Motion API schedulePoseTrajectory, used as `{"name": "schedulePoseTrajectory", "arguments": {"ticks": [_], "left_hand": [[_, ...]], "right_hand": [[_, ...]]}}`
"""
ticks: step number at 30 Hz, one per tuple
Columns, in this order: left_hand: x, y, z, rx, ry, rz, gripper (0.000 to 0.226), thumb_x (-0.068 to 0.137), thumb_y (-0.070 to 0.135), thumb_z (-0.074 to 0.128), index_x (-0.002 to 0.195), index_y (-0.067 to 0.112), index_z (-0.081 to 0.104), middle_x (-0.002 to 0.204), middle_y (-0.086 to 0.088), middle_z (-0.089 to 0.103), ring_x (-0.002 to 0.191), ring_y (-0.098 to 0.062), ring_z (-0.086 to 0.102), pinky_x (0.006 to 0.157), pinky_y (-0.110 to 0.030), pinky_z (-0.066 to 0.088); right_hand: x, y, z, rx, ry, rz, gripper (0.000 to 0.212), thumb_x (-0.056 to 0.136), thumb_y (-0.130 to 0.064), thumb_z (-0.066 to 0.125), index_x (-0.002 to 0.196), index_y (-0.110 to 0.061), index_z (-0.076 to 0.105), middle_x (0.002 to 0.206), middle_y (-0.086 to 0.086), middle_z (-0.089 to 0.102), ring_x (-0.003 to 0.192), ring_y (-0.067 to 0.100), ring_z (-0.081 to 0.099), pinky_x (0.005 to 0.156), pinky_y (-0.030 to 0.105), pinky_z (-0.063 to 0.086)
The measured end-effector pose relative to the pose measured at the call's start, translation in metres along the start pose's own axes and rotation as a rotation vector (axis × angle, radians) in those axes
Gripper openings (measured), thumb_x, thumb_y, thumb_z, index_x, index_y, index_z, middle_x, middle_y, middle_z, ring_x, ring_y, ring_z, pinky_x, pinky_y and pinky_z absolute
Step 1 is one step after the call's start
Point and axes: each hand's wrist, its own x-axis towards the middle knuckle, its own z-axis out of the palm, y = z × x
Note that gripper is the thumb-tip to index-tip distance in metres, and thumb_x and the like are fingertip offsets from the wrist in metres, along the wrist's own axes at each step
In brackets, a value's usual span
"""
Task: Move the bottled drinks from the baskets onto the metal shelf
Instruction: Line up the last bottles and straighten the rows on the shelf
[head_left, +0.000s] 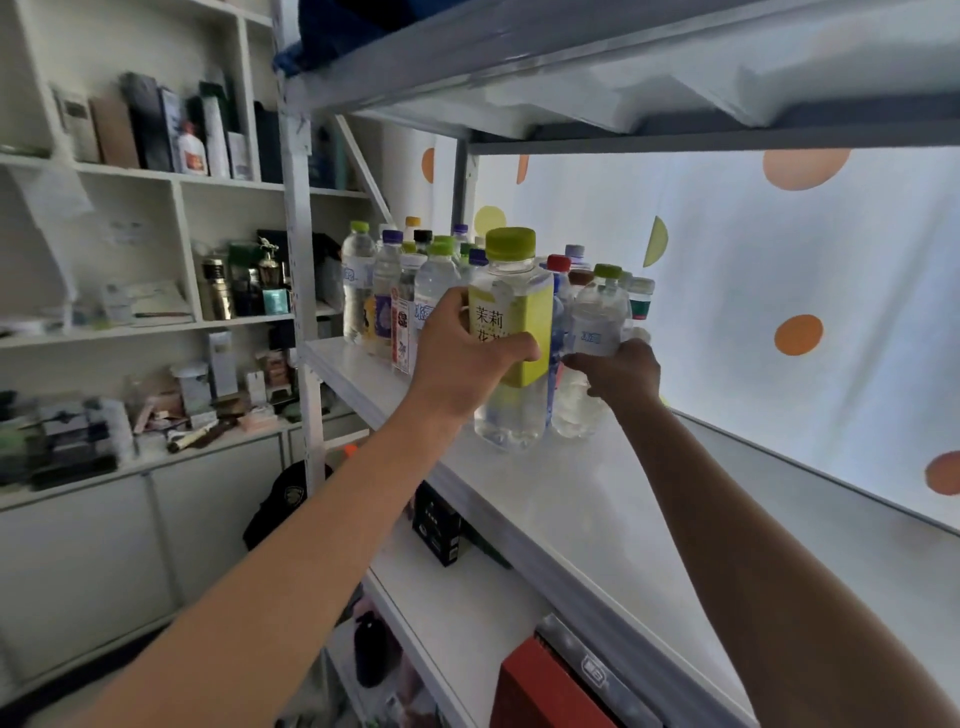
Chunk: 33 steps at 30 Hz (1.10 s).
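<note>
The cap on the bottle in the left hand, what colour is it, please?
Yellow-green cap, clearest in the head view.

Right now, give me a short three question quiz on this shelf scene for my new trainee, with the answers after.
1. True or false: the left hand grips the yellow-labelled bottle.
2. What does the right hand hold? A) a red-capped bottle B) a clear bottle with a green cap C) nothing
3. Fill in: the other bottles stand grouped toward the ____ end of the metal shelf.

Key
1. True; its fingers wrap the label.
2. B, the clear bottle, gripped just right of the yellow-labelled one.
3. Left; the board to the right lies bare.
</note>
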Motion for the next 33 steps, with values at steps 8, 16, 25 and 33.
{"name": "schedulePoseTrajectory", "arguments": {"ticks": [8, 16, 25, 33], "left_hand": [[-0.010, -0.011, 0.019, 0.023, -0.040, 0.052, 0.048, 0.064, 0.007, 0.084, 0.105, 0.018, 0.061, 0.095, 0.001, 0.071, 0.083, -0.010, 0.069, 0.067, -0.026, 0.059], [-0.009, -0.020, 0.016, 0.074, 0.043, 0.073, 0.033, 0.066, 0.009, 0.084, 0.095, 0.017, 0.071, 0.087, 0.002, 0.074, 0.078, -0.014, 0.071, 0.068, -0.035, 0.061], [-0.016, -0.029, 0.027, 0.140, -0.017, 0.119, 0.043, 0.061, 0.022, 0.090, 0.101, 0.021, 0.072, 0.091, 0.006, 0.075, 0.082, -0.012, 0.071, 0.072, -0.038, 0.061], [-0.007, -0.037, 0.053, 0.301, 0.025, 0.147, 0.045, 0.060, 0.033, 0.089, 0.099, 0.022, 0.070, 0.089, 0.007, 0.073, 0.081, -0.013, 0.069, 0.072, -0.044, 0.059]], "right_hand": [[-0.011, 0.024, -0.005, -0.262, -0.086, -0.007, 0.041, 0.074, -0.020, 0.085, 0.106, -0.002, 0.069, 0.101, 0.016, 0.072, 0.082, 0.028, 0.063, 0.070, 0.030, 0.046], [-0.013, 0.029, 0.003, -0.263, -0.002, -0.092, 0.041, 0.077, -0.022, 0.083, 0.109, -0.002, 0.067, 0.104, 0.017, 0.071, 0.097, 0.033, 0.066, 0.070, 0.028, 0.040], [-0.017, 0.030, 0.013, -0.165, 0.047, -0.064, 0.043, 0.080, -0.024, 0.079, 0.114, -0.002, 0.064, 0.114, 0.016, 0.069, 0.108, 0.034, 0.063, 0.080, 0.032, 0.047], [-0.015, 0.042, -0.020, -0.053, -0.169, 0.009, 0.036, 0.075, 0.001, 0.078, 0.108, 0.006, 0.063, 0.080, 0.010, 0.060, 0.072, 0.032, 0.066, 0.084, 0.056, 0.056]]}}
